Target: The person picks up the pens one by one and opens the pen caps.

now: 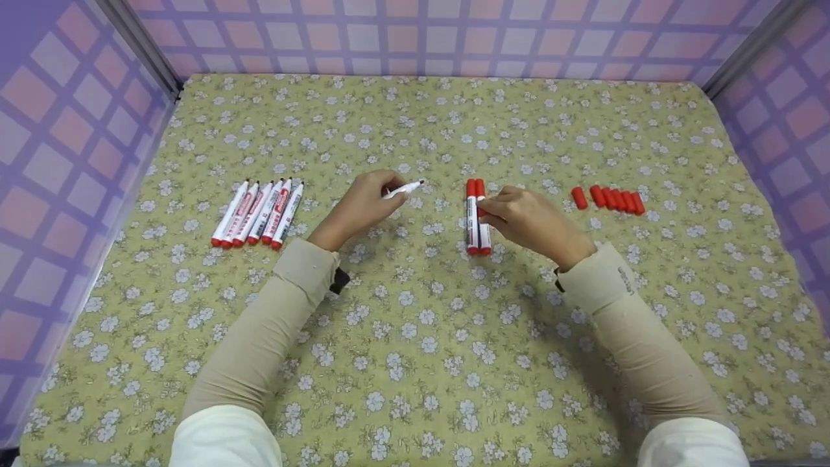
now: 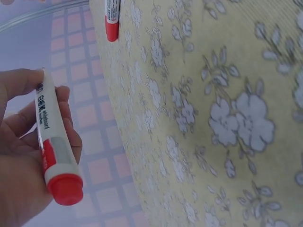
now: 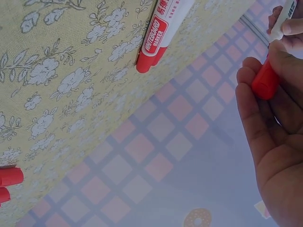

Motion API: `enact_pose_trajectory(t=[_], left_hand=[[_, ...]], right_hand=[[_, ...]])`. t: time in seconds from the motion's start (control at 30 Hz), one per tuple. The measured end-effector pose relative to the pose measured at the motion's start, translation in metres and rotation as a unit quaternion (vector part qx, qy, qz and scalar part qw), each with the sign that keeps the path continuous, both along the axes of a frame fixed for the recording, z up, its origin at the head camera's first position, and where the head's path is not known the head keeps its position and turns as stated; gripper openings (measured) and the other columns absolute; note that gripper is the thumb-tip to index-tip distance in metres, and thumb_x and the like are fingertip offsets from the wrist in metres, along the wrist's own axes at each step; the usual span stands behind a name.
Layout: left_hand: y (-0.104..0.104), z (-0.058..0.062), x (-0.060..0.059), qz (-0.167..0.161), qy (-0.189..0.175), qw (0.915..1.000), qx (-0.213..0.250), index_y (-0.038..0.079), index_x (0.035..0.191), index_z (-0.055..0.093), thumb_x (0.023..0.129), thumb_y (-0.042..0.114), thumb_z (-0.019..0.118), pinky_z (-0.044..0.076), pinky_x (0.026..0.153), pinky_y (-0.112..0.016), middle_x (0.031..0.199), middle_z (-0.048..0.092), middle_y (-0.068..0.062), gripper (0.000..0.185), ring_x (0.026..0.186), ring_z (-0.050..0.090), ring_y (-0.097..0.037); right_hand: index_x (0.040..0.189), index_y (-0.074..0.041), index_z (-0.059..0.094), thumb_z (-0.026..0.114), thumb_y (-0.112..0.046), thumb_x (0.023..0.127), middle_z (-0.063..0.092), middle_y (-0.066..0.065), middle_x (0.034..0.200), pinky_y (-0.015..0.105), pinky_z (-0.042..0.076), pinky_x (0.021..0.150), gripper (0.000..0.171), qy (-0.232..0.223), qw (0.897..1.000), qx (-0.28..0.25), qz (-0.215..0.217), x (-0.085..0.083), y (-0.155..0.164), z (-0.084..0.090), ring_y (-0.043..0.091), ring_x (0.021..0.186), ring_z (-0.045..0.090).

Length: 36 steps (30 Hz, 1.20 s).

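My left hand [image 1: 368, 202] grips an uncapped whiteboard marker [image 2: 57, 137] with a white barrel and red end plug. In the head view its dark tip points right, toward my other hand. My right hand [image 1: 522, 217] pinches a red marker cap [image 3: 266, 81] between thumb and fingers. Cap and marker tip are apart in the head view. Just below and left of the right hand, two capped markers [image 1: 472, 220] lie side by side on the cloth, partly hidden by the fingers.
Several uncapped markers [image 1: 259, 214] lie in a row at the left, tips away from me. Several loose red caps [image 1: 616, 199] sit in a row at the right. Flowered cloth [image 1: 415, 363] covers the table, with checked panels [image 1: 402, 39] around it.
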<state>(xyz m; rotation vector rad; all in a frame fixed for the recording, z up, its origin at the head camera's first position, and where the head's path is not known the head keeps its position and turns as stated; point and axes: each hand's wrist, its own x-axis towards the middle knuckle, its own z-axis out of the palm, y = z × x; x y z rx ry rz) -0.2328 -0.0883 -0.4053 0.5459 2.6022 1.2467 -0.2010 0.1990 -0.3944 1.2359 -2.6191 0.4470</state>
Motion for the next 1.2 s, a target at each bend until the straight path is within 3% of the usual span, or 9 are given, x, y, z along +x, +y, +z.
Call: enact_pose_trajectory(t=[0.33, 0.57, 0.63, 0.87, 1.07, 1.2], left_hand=[[-0.027, -0.003, -0.009, 0.074, -0.008, 0.9968, -0.029, 0.001, 0.117, 0.063, 0.095, 0.013, 0.055, 0.042, 0.068, -0.03, 0.107, 0.061, -0.014, 0.026, 0.082, 0.05, -0.02], [-0.048, -0.006, -0.012, 0.114, 0.001, 0.9919, -0.055, -0.001, 0.114, 0.065, 0.093, 0.014, 0.056, 0.041, 0.062, -0.03, 0.101, 0.06, -0.015, 0.026, 0.075, 0.048, -0.019], [-0.054, -0.007, -0.013, 0.124, 0.004, 0.9904, -0.061, -0.001, 0.112, 0.066, 0.092, 0.013, 0.057, 0.041, 0.061, -0.028, 0.098, 0.06, -0.015, 0.025, 0.073, 0.048, -0.017], [-0.07, -0.009, -0.013, 0.151, -0.046, 0.9856, -0.06, 0.0, 0.12, 0.062, 0.095, 0.016, 0.056, 0.041, 0.066, -0.032, 0.1, 0.059, -0.014, 0.03, 0.076, 0.049, -0.019], [-0.081, -0.011, -0.013, 0.179, -0.049, 0.9799, -0.074, -0.001, 0.12, 0.062, 0.094, 0.016, 0.057, 0.044, 0.071, -0.036, 0.107, 0.062, -0.019, 0.031, 0.082, 0.053, -0.022], [-0.088, -0.012, -0.012, 0.191, -0.037, 0.9773, -0.084, -0.003, 0.116, 0.065, 0.093, 0.013, 0.057, 0.043, 0.068, -0.034, 0.108, 0.064, -0.022, 0.029, 0.078, 0.054, -0.021]], right_hand=[[0.101, 0.002, 0.073, 0.067, -0.007, 0.089, 0.073, 0.016, 0.091, 0.033, 0.055, 0.062, 0.017, -0.006, 1.0, 0.0, -0.001, 0.0, 0.003, -0.002, 0.024, 0.073, 0.066], [0.103, 0.003, 0.073, 0.069, -0.008, 0.088, 0.073, 0.016, 0.094, 0.033, 0.056, 0.064, 0.019, -0.017, 1.0, 0.002, -0.007, 0.0, 0.005, -0.003, 0.024, 0.073, 0.067], [0.102, 0.002, 0.073, 0.068, -0.008, 0.088, 0.073, 0.015, 0.093, 0.033, 0.056, 0.063, 0.018, -0.024, 1.0, -0.001, -0.008, 0.0, 0.006, -0.003, 0.024, 0.074, 0.067], [0.101, 0.002, 0.072, 0.068, -0.007, 0.088, 0.073, 0.014, 0.092, 0.033, 0.055, 0.063, 0.016, -0.033, 0.999, -0.006, -0.007, 0.001, 0.008, -0.004, 0.023, 0.074, 0.067], [0.101, 0.002, 0.073, 0.068, -0.007, 0.088, 0.073, 0.014, 0.092, 0.033, 0.055, 0.063, 0.017, -0.028, 1.0, -0.003, -0.009, 0.001, 0.009, -0.004, 0.023, 0.074, 0.068], [0.101, 0.002, 0.073, 0.069, -0.007, 0.087, 0.073, 0.014, 0.091, 0.033, 0.056, 0.063, 0.017, -0.027, 1.0, -0.003, -0.007, 0.001, 0.01, -0.005, 0.023, 0.073, 0.067]])
